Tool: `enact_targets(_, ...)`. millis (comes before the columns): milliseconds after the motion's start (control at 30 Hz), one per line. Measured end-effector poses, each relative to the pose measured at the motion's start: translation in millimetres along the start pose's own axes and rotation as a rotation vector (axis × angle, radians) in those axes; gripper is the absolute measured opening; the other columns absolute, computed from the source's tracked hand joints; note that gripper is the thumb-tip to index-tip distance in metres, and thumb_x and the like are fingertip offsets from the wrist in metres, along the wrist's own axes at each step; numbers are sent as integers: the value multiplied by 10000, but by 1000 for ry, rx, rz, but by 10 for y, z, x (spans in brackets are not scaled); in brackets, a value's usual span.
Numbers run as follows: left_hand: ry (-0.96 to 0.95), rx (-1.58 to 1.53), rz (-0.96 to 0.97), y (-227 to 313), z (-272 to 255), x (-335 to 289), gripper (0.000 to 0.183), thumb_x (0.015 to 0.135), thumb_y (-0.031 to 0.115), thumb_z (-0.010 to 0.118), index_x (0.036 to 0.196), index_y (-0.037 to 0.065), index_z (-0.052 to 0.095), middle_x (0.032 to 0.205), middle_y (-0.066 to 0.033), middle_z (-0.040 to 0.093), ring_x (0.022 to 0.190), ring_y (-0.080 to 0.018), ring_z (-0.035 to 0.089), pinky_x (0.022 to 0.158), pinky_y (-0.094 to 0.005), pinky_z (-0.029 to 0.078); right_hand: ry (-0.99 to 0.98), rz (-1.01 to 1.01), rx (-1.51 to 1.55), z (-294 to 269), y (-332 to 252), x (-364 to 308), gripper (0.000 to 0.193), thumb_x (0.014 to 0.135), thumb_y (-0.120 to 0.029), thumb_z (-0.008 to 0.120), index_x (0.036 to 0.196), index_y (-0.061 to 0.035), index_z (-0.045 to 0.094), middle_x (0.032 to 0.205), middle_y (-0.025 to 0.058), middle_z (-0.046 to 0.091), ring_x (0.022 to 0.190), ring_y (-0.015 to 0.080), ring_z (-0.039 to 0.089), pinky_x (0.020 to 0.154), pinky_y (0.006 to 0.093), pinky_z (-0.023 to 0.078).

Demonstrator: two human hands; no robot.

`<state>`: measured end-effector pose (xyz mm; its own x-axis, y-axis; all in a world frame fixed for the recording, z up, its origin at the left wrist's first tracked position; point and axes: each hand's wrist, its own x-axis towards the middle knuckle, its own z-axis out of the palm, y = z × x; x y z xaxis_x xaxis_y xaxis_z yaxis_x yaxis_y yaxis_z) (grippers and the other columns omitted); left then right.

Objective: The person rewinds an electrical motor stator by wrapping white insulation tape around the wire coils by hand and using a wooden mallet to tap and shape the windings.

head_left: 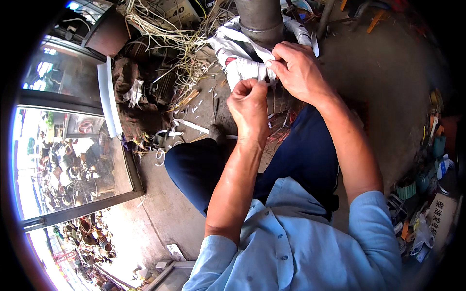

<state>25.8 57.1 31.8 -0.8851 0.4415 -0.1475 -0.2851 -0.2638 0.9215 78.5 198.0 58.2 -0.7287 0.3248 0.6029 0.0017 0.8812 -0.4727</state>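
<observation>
A bulky ring wrapped in white tape (247, 70) lies in front of me, with a patch of red showing on its left side. It surrounds the foot of a grey metal cylinder (260, 19). At the ring's near edge, my left hand (248, 104) is closed in a pinch; what sits between its fingertips is too small to make out. My right hand (301, 70) bends over the ring's right side, thumb and forefinger closed on a loose strip of white tape (245, 39) that crosses the ring from the upper left.
Tangled pale wires (170, 34) lie at the upper left. Below them are dark brown cloth (133, 106) and white scraps (191, 126) on the floor. A metal-framed glass panel (77, 150) stands left. Assorted parts and a cardboard box (439, 223) line the right edge.
</observation>
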Motion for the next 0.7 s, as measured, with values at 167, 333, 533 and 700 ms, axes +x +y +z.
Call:
enact_targets(167, -171, -10, 29, 248, -125, 86, 39, 902, 66, 611, 892, 30, 600, 757, -39, 622, 587, -115, 531, 567, -257, 448, 16, 20, 2, 3, -37, 4, 151, 847, -158, 727, 855, -38, 635, 796, 115, 640, 780, 356, 644, 735, 450, 484)
enact_targets(333, -246, 125, 4, 193, -175, -33, 141, 966, 161, 627, 921, 32, 589, 765, -49, 656, 589, -93, 526, 560, -238, 422, 15, 38, -46, 30, -29, -12, 162, 857, -183, 727, 863, -45, 643, 807, 113, 647, 791, 356, 649, 731, 457, 483)
enact_targets(533, -424, 504, -148, -99, -813, -473, 355, 956, 381, 724, 896, 34, 680, 669, 20, 583, 585, -58, 490, 530, -234, 379, -35, 81, -66, 41, -56, 6, 170, 876, -204, 705, 875, -46, 642, 823, 125, 653, 808, 360, 650, 762, 461, 483)
enact_targets(700, -478, 599, -226, -263, -1932, -1162, 353, 945, 366, 742, 896, 20, 692, 733, 19, 621, 646, -53, 519, 568, -233, 413, -8, 58, -150, 46, -46, 10, 181, 893, -207, 660, 864, -30, 642, 830, 133, 665, 835, 355, 659, 802, 472, 481)
